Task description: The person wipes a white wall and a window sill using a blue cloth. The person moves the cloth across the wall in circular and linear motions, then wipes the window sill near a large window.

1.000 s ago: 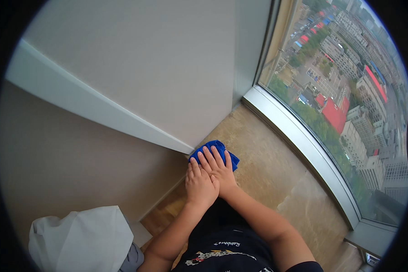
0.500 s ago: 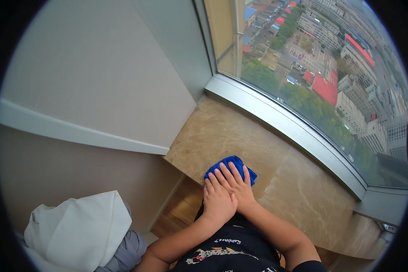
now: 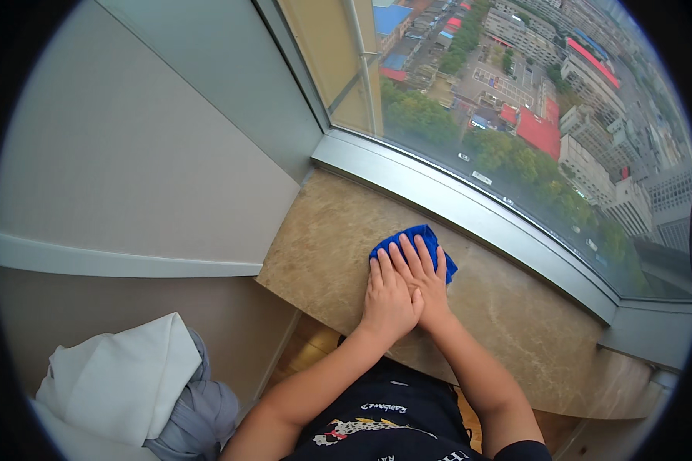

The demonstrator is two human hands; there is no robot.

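A folded blue cloth (image 3: 429,235) rests on the brown marbled window sill (image 3: 315,223), short of the silver window frame. On top of it my right hand (image 3: 429,286) lies flat, with its fingers stretched out and slightly spread. My left hand (image 3: 388,301) is beside and partly over it, thumb crossing the back of the right hand. The left fingers point forward, and their tips reach the cloth's near left edge. Both palms are hidden, as is the middle of the cloth.
Beyond the sill, a large window (image 3: 507,146) looks down on a city. A pale panel (image 3: 146,154) with a white ledge (image 3: 123,256) borders the sill on the left. White and grey fabric (image 3: 123,376) is heaped at the lower left. Wooden floor (image 3: 304,346) shows below the sill.
Both hands and the blue cloth have slid forward across the sill, toward the window frame and away from the near edge. The view has shifted a little as well.
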